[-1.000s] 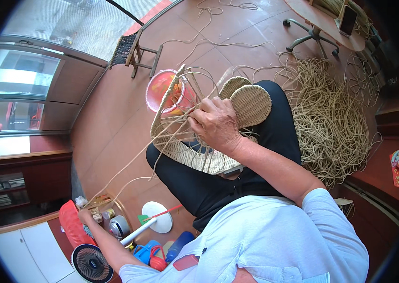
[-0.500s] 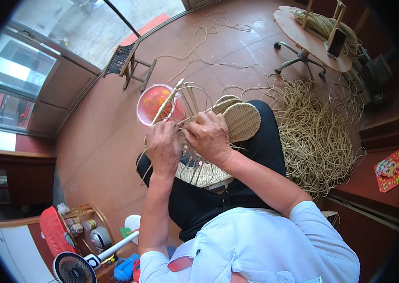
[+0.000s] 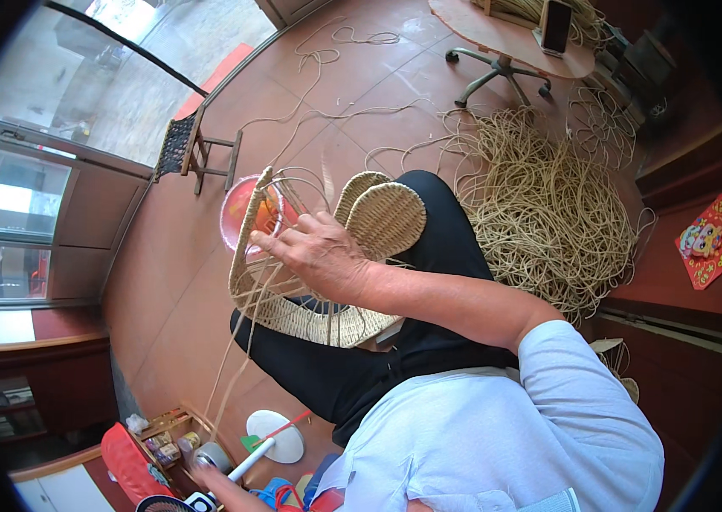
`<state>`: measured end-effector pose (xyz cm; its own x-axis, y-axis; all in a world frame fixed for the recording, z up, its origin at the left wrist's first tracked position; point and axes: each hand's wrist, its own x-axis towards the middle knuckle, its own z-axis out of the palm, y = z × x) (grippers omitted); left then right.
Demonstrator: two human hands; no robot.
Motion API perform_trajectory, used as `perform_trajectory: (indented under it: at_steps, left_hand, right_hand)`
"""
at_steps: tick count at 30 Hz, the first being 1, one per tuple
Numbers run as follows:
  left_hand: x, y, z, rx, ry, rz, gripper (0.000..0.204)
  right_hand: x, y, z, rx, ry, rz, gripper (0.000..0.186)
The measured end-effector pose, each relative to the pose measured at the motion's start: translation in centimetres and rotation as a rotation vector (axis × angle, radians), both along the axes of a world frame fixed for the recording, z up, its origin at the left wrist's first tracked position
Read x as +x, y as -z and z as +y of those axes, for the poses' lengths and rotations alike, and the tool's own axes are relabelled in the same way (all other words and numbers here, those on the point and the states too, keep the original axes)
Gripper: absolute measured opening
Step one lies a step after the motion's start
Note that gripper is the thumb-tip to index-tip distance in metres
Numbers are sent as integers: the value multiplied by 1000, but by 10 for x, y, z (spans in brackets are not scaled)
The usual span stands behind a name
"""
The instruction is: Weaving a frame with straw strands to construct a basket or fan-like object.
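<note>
Across black trousers [image 3: 335, 367], the beige woven-cord piece [image 3: 301, 322] seems light, springy, best held by its rim [image 3: 247, 220]; grips of right hand [image 3: 320, 249] and blurred left hand [image 3: 205, 472] unclear.

Daylight falls through the big glass panes [image 3: 156, 55] at the upper left onto the reddish-brown tiled floor [image 3: 173, 273], seamed in straight lines. Near the doorway I see a small wooden stool [image 3: 177, 147] with a dark seat. Across from it, a pale round table [image 3: 497, 36] rests on wheeled legs. A dark cabinet [image 3: 71, 367] lines the left; a red diamond-shaped decoration [image 3: 706, 241] brightens the right.
</note>
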<state>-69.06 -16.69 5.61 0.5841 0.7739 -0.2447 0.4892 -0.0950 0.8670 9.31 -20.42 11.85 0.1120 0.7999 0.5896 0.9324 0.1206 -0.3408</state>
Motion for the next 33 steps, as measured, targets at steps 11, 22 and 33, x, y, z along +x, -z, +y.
perform_trajectory:
  at_steps: [11, 22, 33]
  left_hand:
    - [13, 72, -127, 235, -1202, 964, 29]
    - [533, -83, -36, 855, -160, 219, 22]
    - [404, -46, -1, 847, -672, 468, 26]
  right_hand:
    - [3, -2, 13, 98, -76, 1, 66]
    - [-6, 3, 14, 2, -35, -45, 70]
    - [-4, -2, 15, -65, -49, -41, 80]
